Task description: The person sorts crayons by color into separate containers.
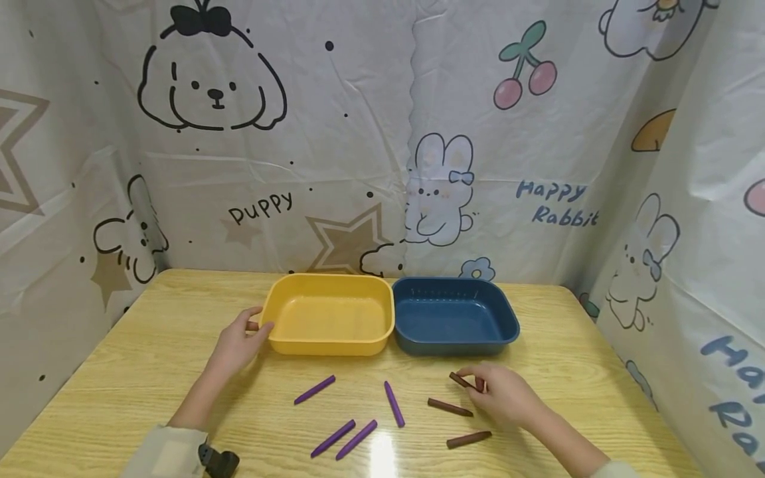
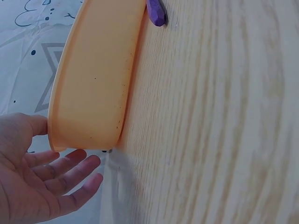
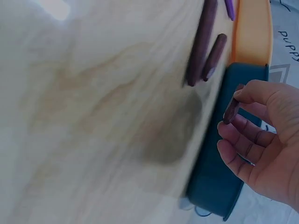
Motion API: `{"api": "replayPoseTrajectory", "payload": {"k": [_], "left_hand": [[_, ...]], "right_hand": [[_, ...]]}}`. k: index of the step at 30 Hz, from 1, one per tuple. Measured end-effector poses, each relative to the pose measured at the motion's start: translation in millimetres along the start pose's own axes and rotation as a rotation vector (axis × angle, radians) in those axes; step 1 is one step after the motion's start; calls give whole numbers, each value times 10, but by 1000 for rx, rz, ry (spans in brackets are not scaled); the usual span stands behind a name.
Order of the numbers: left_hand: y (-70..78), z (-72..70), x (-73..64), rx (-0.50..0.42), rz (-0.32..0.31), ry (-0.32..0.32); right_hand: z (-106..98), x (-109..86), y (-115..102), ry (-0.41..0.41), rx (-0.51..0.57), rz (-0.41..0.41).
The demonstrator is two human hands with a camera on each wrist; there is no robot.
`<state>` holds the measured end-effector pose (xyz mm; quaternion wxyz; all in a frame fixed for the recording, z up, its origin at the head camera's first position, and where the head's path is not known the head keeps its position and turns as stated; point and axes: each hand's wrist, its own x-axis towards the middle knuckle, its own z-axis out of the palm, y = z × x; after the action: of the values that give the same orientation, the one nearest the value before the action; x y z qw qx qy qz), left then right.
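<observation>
My left hand (image 1: 236, 342) holds the left end of a yellow plastic bin (image 1: 329, 347). In the left wrist view its thumb lies over the rim while the other fingers spread loosely below, along the outer wall. My right hand (image 1: 505, 395) pinches a short brown crayon (image 3: 231, 111) between thumb and fingertips, in front of a dark blue bin (image 1: 457, 348). Two more brown crayons, an upper one (image 1: 449, 407) and a lower one (image 1: 469, 439), lie on the table close to that hand.
Both bins stand side by side at the table's back, in front of a printed curtain (image 1: 346, 133). Several purple crayons lie nearer the front, among them one upright-lying crayon (image 1: 394, 403) and a slanted crayon (image 1: 314, 390). The wooden table (image 1: 149, 345) carries everything.
</observation>
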<state>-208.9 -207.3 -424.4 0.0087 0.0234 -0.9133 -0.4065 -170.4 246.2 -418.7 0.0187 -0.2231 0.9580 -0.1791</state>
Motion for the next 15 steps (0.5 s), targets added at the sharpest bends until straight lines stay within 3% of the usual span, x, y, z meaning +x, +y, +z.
{"api": "replayPoseTrajectory", "payload": {"k": [9,15], "left_hand": [[8,0,-2,6,1,0],[3,11,-8,4,4,3]], "right_hand": [[-153,141,-165,85,-39,-130],[-237,256,-266,87,-64,-130]]}}
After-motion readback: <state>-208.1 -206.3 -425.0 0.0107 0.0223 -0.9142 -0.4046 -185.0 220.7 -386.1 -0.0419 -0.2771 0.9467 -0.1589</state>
